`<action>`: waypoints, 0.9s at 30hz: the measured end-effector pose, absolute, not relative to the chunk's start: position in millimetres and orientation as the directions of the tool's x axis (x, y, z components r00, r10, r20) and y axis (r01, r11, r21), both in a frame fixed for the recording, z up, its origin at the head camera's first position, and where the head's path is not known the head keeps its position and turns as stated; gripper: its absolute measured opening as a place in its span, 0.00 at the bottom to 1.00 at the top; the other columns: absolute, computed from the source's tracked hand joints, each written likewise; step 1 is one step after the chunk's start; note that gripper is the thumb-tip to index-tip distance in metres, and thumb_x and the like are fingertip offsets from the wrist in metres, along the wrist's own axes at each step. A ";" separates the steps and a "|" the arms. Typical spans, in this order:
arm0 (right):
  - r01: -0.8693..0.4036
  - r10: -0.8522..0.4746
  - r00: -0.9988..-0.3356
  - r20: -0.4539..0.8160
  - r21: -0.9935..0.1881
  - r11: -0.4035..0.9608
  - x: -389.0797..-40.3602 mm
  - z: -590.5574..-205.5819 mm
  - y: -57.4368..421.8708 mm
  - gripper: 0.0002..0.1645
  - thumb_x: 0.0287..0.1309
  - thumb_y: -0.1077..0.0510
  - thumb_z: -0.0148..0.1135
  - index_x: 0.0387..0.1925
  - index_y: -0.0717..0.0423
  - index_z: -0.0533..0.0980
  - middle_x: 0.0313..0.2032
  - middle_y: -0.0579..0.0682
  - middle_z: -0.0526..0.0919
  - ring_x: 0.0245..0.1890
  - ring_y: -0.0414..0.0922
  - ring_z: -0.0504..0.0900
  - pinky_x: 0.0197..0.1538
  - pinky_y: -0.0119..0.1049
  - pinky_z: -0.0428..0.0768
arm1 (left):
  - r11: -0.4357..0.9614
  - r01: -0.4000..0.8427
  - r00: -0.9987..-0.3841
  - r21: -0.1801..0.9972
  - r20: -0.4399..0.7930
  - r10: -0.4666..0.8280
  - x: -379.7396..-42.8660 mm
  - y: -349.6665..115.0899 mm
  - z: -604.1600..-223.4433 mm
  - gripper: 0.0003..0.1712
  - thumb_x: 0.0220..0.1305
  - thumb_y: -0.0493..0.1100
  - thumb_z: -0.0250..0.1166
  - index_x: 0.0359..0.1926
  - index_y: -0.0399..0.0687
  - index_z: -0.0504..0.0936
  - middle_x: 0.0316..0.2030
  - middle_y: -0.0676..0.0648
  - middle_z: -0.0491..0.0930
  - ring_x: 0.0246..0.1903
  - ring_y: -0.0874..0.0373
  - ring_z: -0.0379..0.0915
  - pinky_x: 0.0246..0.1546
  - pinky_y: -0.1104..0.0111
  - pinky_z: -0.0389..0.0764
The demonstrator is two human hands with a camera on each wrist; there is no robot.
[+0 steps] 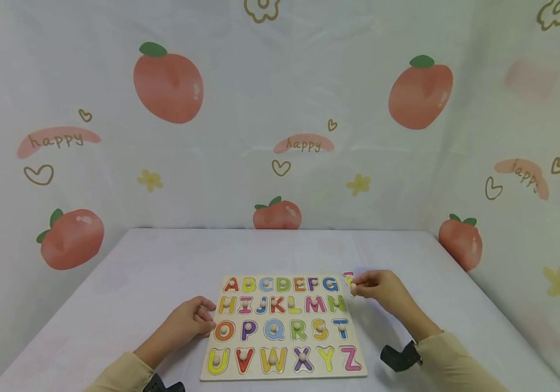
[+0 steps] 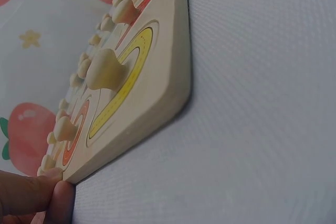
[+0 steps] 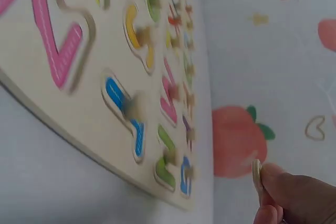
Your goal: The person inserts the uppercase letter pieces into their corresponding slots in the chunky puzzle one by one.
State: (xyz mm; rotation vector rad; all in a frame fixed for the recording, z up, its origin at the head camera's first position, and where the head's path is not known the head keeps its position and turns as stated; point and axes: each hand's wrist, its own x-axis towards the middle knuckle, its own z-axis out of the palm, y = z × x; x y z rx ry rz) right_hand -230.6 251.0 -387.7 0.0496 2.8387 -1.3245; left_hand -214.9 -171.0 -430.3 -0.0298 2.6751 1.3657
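A wooden alphabet puzzle board (image 1: 280, 379) lies on the table, with colored letters in four rows. Most letters carry round wooden knobs; the yellow Y (image 1: 326, 358) and pink Z (image 1: 350, 358) places show none. My left hand (image 1: 189, 321) pinches the board's left edge; in the left wrist view its thumb (image 2: 31, 190) rests on the rim near the orange O. Off the board's far right corner, my right hand (image 1: 382, 291) pinches a small yellow letter piece (image 1: 349, 281), its shape partly hidden by the fingers. The right wrist view shows that piece (image 3: 256, 174) edge-on.
A pink letter piece (image 1: 347, 273) shows just beyond the yellow one, partly covered. White cloth covers the table (image 1: 162, 261), and a fruit-printed curtain (image 1: 226, 163) stands behind and at both sides. A black wrist device (image 1: 399, 356) sits at the right sleeve.
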 end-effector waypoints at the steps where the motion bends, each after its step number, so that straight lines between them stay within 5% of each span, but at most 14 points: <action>1: 0.021 0.011 -1.000 -0.018 -0.772 0.636 -225.4 -387.9 246.5 0.13 0.51 0.57 0.73 0.37 0.60 0.83 0.28 0.47 0.84 0.31 0.42 0.77 0.36 0.34 0.78 | 0.588 -0.080 -0.990 0.805 -0.131 0.045 -215.0 -171.2 -430.5 0.21 0.51 0.31 0.71 0.46 0.34 0.76 0.28 0.47 0.76 0.24 0.59 0.74 0.25 0.70 0.78; 11: -0.151 -0.243 -0.970 0.014 -0.817 0.556 -175.7 -403.4 216.4 0.10 0.46 0.58 0.75 0.29 0.59 0.82 0.24 0.45 0.82 0.25 0.38 0.78 0.29 0.27 0.77 | 0.579 -0.079 -0.991 0.811 -0.125 0.041 -214.8 -170.7 -431.7 0.21 0.50 0.31 0.72 0.46 0.34 0.76 0.28 0.47 0.76 0.24 0.59 0.74 0.25 0.70 0.79; 27: -0.121 -0.337 -0.938 -0.081 -0.835 0.536 -153.6 -426.0 199.1 0.09 0.43 0.59 0.77 0.26 0.56 0.82 0.21 0.43 0.80 0.19 0.36 0.73 0.20 0.26 0.72 | 0.591 -0.091 -0.990 0.802 -0.135 0.030 -214.7 -170.2 -431.5 0.20 0.51 0.31 0.71 0.46 0.35 0.76 0.28 0.47 0.76 0.24 0.59 0.74 0.24 0.71 0.78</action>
